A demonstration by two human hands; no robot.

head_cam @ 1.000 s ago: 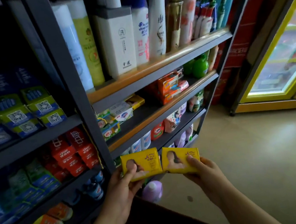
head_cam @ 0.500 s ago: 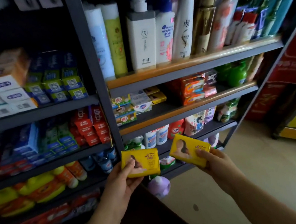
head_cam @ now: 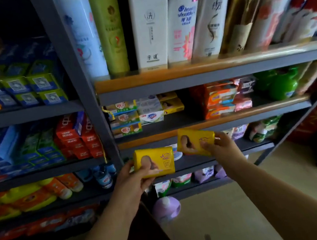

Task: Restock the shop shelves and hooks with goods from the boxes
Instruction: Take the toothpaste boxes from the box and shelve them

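"head & shoulders" on white shampoo bottle [head_cam: 182, 23]; "洗" on the white box-shaped bottle [head_cam: 151, 28].

Two yellow soap packs, lower centre, one lower pack [head_cam: 154, 162] and one higher pack [head_cam: 196, 142], each print a face. Yellow matching packs [head_cam: 173, 105] sit mid-frame. A white bottle [head_cam: 151, 28] has a grey top; a lilac bottle [head_cam: 166, 209] below.

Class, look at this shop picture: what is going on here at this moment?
A person is restocking a shop shelf. The left hand grips one yellow soap pack, and the right hand pinches a second yellow pack, held a little higher. Both are in front of the shelving, not yet set down. Matching yellow packs already sit on the soap shelf just above.
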